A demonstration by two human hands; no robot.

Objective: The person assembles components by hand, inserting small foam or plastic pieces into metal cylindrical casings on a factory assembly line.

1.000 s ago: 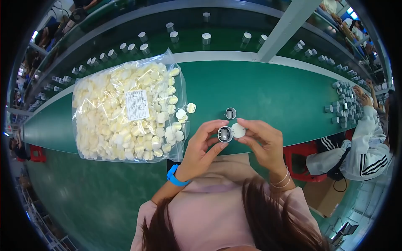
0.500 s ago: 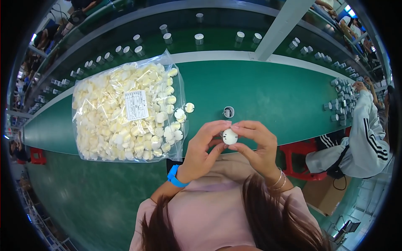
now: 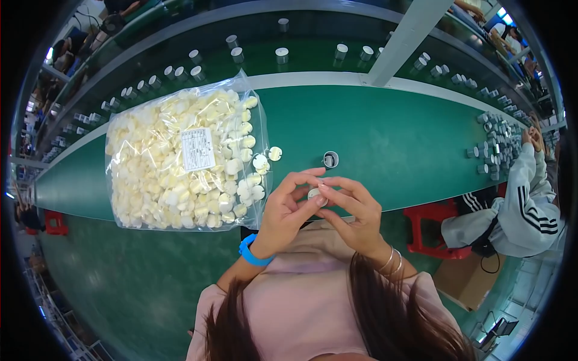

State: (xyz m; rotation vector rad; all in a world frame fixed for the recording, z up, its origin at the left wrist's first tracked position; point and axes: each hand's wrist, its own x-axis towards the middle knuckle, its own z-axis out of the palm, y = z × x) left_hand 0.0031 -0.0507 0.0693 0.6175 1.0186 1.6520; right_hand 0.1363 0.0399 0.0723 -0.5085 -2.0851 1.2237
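Close to the front edge of the green table, my left hand (image 3: 290,207) and my right hand (image 3: 354,212) meet around a small round part with a white disc-shaped cap (image 3: 313,193). Fingers of both hands close on it and hide most of its body. Just beyond my fingertips a small grey metal cup (image 3: 330,159) stands upright, its open top showing something dark inside. Left of my hands lies a large clear plastic bag (image 3: 263,123) full of cream-white round discs. A loose disc (image 3: 275,153) rests beside the bag's right side.
Capped grey cylinders (image 3: 282,56) stand along a dark conveyor behind the table's white rail (image 3: 301,79). A white post (image 3: 409,42) rises at back right. Many grey cylinders (image 3: 497,141) cluster at the table's right, where another person in a grey sleeve (image 3: 522,192) works beside a red stool (image 3: 421,225).
The white face, earlier turned up toward me, is now mostly covered by my fingers. Both hands shifted slightly left. The conveyor cylinders moved a little left. The other person's hands moved right.
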